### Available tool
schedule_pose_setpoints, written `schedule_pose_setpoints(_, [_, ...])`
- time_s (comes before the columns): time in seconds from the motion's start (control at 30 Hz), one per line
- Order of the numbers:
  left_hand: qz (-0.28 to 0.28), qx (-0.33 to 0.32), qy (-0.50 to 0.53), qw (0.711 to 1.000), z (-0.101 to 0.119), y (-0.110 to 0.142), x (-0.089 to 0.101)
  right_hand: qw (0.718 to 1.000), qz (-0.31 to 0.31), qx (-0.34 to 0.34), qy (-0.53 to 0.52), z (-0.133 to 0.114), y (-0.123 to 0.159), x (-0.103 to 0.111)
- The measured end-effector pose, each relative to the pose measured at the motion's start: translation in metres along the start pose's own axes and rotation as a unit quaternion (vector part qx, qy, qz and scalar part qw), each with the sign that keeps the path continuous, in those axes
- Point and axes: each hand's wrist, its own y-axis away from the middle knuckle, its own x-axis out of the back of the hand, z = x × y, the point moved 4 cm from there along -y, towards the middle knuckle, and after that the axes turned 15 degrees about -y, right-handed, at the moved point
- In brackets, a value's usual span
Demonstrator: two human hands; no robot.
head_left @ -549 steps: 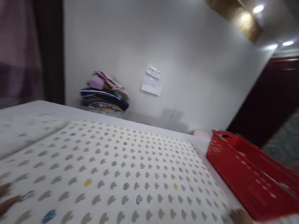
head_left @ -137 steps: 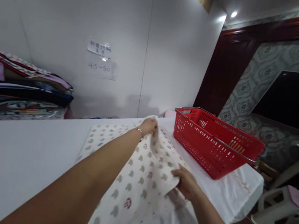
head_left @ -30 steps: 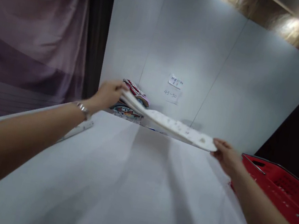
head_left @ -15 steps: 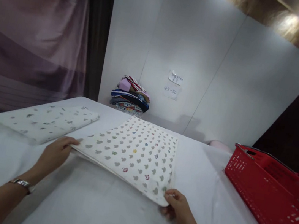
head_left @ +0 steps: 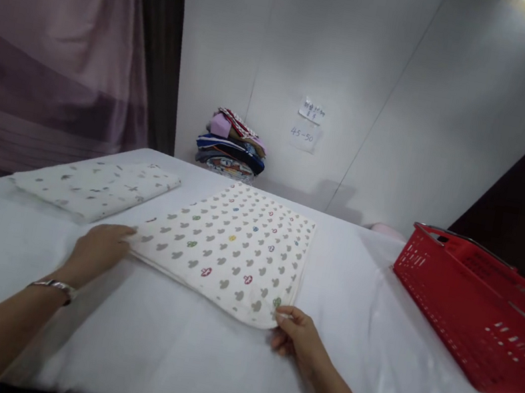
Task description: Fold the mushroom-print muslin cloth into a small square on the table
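Looks like the straightening-out step to me: the mushroom-print cloth [head_left: 233, 245] lies in layers on the white table [head_left: 158, 354], left hand [head_left: 100, 250] and right hand [head_left: 299, 337] each pinching a near corner (right thumb on top). Next move probably calls for gentle, even tension.

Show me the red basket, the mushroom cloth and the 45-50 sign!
Red basket [head_left: 465, 313]: head view, long side wall.
Mushroom-print cloth [head_left: 228, 251]: head view, middle of top.
45-50 sign [head_left: 304, 137]: head view, paper's middle.

This looks like an indoor workroom: white-covered table [head_left: 193, 360], handwritten wall signs [head_left: 303, 137], folded textile stack [head_left: 231, 148], red shopping basket [head_left: 464, 306].
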Motion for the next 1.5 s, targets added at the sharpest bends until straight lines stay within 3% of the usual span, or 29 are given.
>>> schedule_pose_setpoints(0.07, [-0.013,-0.049,-0.066,0.997,0.033,0.018,-0.005,1.000,-0.008,0.003,-0.001,-0.001,0.004,-0.001])
schedule_pose_setpoints(0.17, [-0.071,-0.174,-0.028,0.982,0.103,0.060,-0.025,1.000,-0.008,0.026,0.004,-0.008,0.007,0.001])
schedule_pose_setpoints(0.3, [-0.159,-0.355,0.048,0.920,0.196,0.121,-0.058,0.995,0.057,0.076,0.026,-0.030,0.000,0.021])
schedule_pose_setpoints(0.43, [-0.189,-0.428,0.021,0.884,0.246,0.149,-0.085,0.993,0.067,0.075,0.069,-0.042,-0.010,0.035])
schedule_pose_setpoints(0.6, [-0.212,-0.389,0.000,0.896,0.253,0.148,-0.103,0.992,0.054,0.087,0.077,-0.030,-0.010,0.031])
schedule_pose_setpoints(0.77, [-0.238,-0.311,0.046,0.919,0.246,0.145,-0.104,0.980,0.040,0.167,0.100,-0.024,-0.005,0.022])
schedule_pose_setpoints(0.93, [-0.228,-0.279,0.092,0.928,0.245,0.145,-0.101,0.961,-0.005,0.227,0.157,-0.026,0.005,0.018])
schedule_pose_setpoints(1.2, [-0.190,-0.271,0.116,0.936,0.240,0.150,-0.100,0.905,-0.076,0.277,0.314,-0.032,0.013,0.007])
schedule_pose_setpoints(1.3, [-0.181,-0.282,0.106,0.936,0.241,0.152,-0.099,0.891,-0.100,0.296,0.328,-0.034,0.015,0.002])
schedule_pose_setpoints(1.5, [-0.179,-0.341,0.068,0.920,0.246,0.158,-0.099,0.877,-0.088,0.327,0.342,-0.034,0.015,0.002])
